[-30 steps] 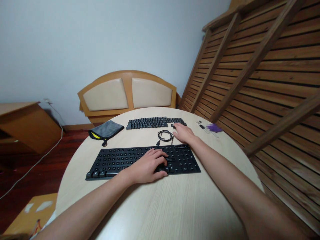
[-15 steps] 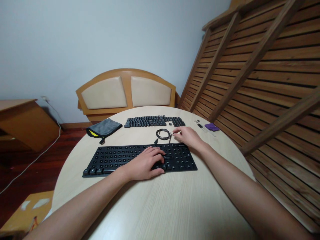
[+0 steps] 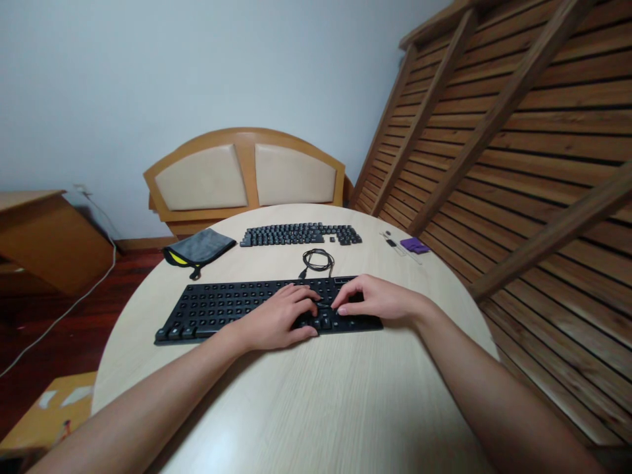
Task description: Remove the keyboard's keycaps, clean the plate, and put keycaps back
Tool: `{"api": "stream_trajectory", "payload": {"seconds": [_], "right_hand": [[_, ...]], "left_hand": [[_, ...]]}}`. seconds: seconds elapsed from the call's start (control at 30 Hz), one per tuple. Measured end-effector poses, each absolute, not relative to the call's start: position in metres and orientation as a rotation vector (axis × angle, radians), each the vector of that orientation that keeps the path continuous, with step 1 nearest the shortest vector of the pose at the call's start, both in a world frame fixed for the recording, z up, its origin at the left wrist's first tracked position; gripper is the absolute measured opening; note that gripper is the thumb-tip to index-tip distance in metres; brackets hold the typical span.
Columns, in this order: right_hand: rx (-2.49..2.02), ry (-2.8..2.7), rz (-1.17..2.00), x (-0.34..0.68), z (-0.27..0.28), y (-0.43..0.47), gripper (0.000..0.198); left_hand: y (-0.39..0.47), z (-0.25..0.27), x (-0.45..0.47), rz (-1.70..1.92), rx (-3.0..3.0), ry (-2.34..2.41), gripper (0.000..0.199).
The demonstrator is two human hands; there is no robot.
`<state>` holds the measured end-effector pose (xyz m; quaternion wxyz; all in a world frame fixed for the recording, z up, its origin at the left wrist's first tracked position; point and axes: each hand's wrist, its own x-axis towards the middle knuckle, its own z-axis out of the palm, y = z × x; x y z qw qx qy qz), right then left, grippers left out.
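A black keyboard [image 3: 217, 304] with most of its key stems bare lies at the middle of the table; a few keycaps sit along its front row. My left hand [image 3: 281, 315] rests over its middle-right part, fingers spread and slightly bent, the thumb at the front edge. Over the number-pad side, my right hand [image 3: 375, 297] has thumb and forefinger brought together just above the keys. Whatever they pinch is too small or hidden to make out. Loose black keycaps [image 3: 281, 235] stand in rows behind the keyboard, with a single keycap [image 3: 332, 239] set slightly apart.
The keyboard's coiled cable [image 3: 318, 259] lies behind it. A grey cloth pouch with yellow lining [image 3: 202, 247] is at the left. Small tools [image 3: 395, 245] and a folded purple cloth [image 3: 415, 245] lie at the right. A slatted wooden frame [image 3: 518, 164] leans beside the round table [image 3: 296, 408].
My right hand has come back toward me, from beside the rows of loose keycaps to above the keyboard's right part. My left hand stays on the keyboard. The view has shifted slightly.
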<state>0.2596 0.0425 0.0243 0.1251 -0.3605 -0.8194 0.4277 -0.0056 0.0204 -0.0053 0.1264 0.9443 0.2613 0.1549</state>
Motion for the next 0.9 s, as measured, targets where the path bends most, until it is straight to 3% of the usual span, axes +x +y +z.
{"api": "stream_trajectory", "payload": {"seconds": [0.9], "right_hand": [[-1.022,-2.541,1.06,0.2501,0.0197,0.0378,0.019]], "left_hand": [[0.0218,-0.0084,-0.0068,0.455,2.744,0.761,0.022]]}}
